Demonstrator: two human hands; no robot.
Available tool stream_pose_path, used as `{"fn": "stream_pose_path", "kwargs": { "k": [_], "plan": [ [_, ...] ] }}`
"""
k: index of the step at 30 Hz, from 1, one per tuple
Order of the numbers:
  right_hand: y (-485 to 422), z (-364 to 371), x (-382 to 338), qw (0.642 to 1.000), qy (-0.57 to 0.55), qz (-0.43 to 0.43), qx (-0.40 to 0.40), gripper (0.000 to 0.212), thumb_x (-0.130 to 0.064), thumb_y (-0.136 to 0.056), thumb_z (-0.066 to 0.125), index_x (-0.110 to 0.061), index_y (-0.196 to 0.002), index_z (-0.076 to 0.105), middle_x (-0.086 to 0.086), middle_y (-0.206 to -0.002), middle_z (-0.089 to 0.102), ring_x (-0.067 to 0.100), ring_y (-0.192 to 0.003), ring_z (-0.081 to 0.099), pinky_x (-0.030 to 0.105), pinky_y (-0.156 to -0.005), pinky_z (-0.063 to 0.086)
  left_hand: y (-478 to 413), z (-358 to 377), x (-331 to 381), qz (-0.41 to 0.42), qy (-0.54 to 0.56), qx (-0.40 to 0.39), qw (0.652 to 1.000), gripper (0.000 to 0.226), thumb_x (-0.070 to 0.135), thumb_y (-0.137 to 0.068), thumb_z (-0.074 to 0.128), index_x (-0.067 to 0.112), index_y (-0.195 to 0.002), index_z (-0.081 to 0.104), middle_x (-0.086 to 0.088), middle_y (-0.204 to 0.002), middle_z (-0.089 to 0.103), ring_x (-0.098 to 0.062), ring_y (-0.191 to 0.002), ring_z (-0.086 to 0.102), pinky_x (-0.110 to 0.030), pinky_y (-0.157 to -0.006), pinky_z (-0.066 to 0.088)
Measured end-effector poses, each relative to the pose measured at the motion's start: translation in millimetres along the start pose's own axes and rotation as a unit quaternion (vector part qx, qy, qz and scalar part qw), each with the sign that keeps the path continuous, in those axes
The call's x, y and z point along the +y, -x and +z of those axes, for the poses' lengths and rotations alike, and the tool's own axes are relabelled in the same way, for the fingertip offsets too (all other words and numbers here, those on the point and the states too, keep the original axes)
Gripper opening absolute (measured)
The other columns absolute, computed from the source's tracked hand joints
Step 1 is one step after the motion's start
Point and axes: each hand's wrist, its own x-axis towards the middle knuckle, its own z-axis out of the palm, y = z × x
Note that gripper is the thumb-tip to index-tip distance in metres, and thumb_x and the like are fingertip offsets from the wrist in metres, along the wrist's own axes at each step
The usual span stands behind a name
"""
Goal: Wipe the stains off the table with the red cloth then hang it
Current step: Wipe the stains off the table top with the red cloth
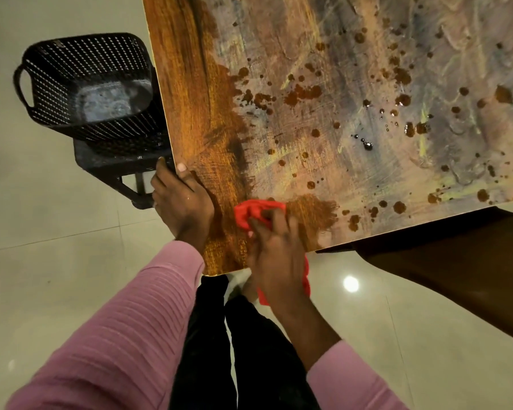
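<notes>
The wooden table [190, 93] fills the upper right, with a pale chalky film and several brown stains [302, 94] spread over it. Its left strip and near corner show bare wood grain. The red cloth [249, 213] lies bunched near the front edge, and part of it hangs below the edge under my wrist. My right hand [274, 250] presses on the cloth with its fingers curled into the folds. My left hand [182, 199] grips the table's left edge, thumb on top and fingers hidden underneath.
A black perforated basket [80, 84] sits on a dark stool [125, 170] just left of the table. A dark brown chair or panel [456, 261] lies under the table's front right edge. Glossy tiled floor [57, 261] surrounds my legs.
</notes>
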Motion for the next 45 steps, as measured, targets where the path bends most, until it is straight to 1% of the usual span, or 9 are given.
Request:
{"fn": "stream_pose_path", "kwargs": {
  "k": [3, 9, 17, 23, 27, 31, 38, 42, 45],
  "plan": [
    [-5.8, -6.8, 16.3, 0.997, 0.039, -0.063, -0.02, 0.041, -0.013, -0.075, 0.071, -0.024, -0.115, 0.068, 0.003, -0.114, 0.057, 0.023, -0.093, 0.047, 0.033, -0.069, 0.051, 0.6, -0.9, 0.7, -0.009, 0.006, -0.012, 1.0, 0.052, 0.043, -0.103, 0.025, 0.015, -0.146, 0.031, -0.013, -0.144, 0.043, -0.035, -0.127, 0.044, -0.05, -0.101, 0.037],
    [-66.0, -19.5, 37.8, 0.988, 0.058, 0.125, 0.068, 0.037, -0.016, -0.087, 0.058, -0.026, -0.122, 0.064, 0.007, -0.123, 0.052, 0.025, -0.106, 0.043, 0.04, -0.084, 0.047, -3.1, -2.1, 3.0, -0.003, 0.01, -0.025, 1.0, 0.051, 0.04, -0.104, 0.026, 0.011, -0.145, 0.033, -0.014, -0.146, 0.04, -0.035, -0.129, 0.042, -0.051, -0.1, 0.039],
    [-38.6, -0.2, 9.3, 0.996, 0.059, -0.071, 0.007, 0.044, -0.007, -0.076, 0.068, -0.02, -0.118, 0.067, 0.004, -0.12, 0.06, 0.028, -0.099, 0.048, 0.036, -0.08, 0.045, -1.9, -3.9, 2.3, -0.015, 0.02, -0.057, 0.998, 0.05, 0.043, -0.104, 0.024, 0.015, -0.144, 0.034, -0.015, -0.141, 0.044, -0.035, -0.122, 0.047, -0.051, -0.097, 0.04],
    [-87.4, -11.0, 21.7, 0.989, 0.064, 0.12, 0.066, 0.04, -0.028, -0.088, 0.042, -0.026, -0.12, 0.065, 0.003, -0.124, 0.054, 0.022, -0.105, 0.041, 0.047, -0.083, 0.048, -4.4, -6.1, 5.3, -0.023, 0.017, -0.064, 0.998, 0.047, 0.04, -0.104, 0.027, 0.014, -0.143, 0.034, -0.018, -0.137, 0.045, -0.037, -0.118, 0.049, -0.053, -0.095, 0.041],
    [-96.3, 7.8, -14.2, 0.995, 0.056, 0.057, 0.055, 0.035, -0.016, -0.085, 0.058, -0.024, -0.118, 0.068, 0.006, -0.121, 0.057, 0.023, -0.1, 0.041, 0.03, -0.074, 0.041, -3.0, -6.5, 6.9, -0.022, 0.019, -0.07, 0.997, 0.047, 0.039, -0.104, 0.027, 0.013, -0.144, 0.035, -0.017, -0.138, 0.044, -0.038, -0.118, 0.048, -0.052, -0.095, 0.04],
    [-67.4, 7.9, -11.4, 0.995, 0.065, -0.076, -0.008, 0.04, -0.011, -0.08, 0.063, -0.022, -0.117, 0.068, 0.004, -0.121, 0.058, 0.027, -0.096, 0.048, 0.031, -0.068, 0.046, -5.1, -8.7, 7.1, -0.028, 0.019, -0.087, 0.996, 0.049, 0.039, -0.104, 0.027, 0.014, -0.145, 0.033, -0.017, -0.141, 0.043, -0.038, -0.122, 0.047, -0.051, -0.096, 0.039],
    [-121.6, -12.2, 21.1, 0.99, 0.067, 0.106, 0.069, 0.037, -0.018, -0.089, 0.058, -0.028, -0.124, 0.062, 0.005, -0.124, 0.053, 0.026, -0.105, 0.045, 0.046, -0.083, 0.048, -79.1, 5.2, 38.6, -0.02, 0.044, -0.058, 0.997, 0.052, 0.044, -0.102, 0.024, 0.015, -0.144, 0.035, -0.014, -0.139, 0.047, -0.035, -0.123, 0.049, -0.05, -0.098, 0.041],
    [-147.1, 6.0, -18.1, 0.994, 0.049, 0.065, 0.079, 0.033, -0.016, -0.083, 0.064, -0.026, -0.114, 0.069, 0.004, -0.117, 0.058, 0.026, -0.098, 0.046, 0.026, -0.074, 0.039, -125.4, 22.2, 60.3, -0.016, 0.005, -0.046, 0.999, 0.053, 0.043, -0.102, 0.026, 0.014, -0.145, 0.033, -0.017, -0.14, 0.045, -0.037, -0.125, 0.046, -0.05, -0.098, 0.037],
    [-127.2, 11.7, -33.1, 0.999, 0.039, -0.028, 0.026, 0.035, -0.027, -0.087, 0.046, -0.02, -0.11, 0.071, 0.004, -0.117, 0.059, 0.023, -0.094, 0.043, 0.029, -0.069, 0.041, -126.1, 29.2, 60.6, -0.015, -0.025, -0.026, 0.999, 0.052, 0.043, -0.102, 0.025, 0.014, -0.144, 0.035, -0.017, -0.138, 0.047, -0.038, -0.123, 0.048, -0.049, -0.097, 0.037]
  ]
}}
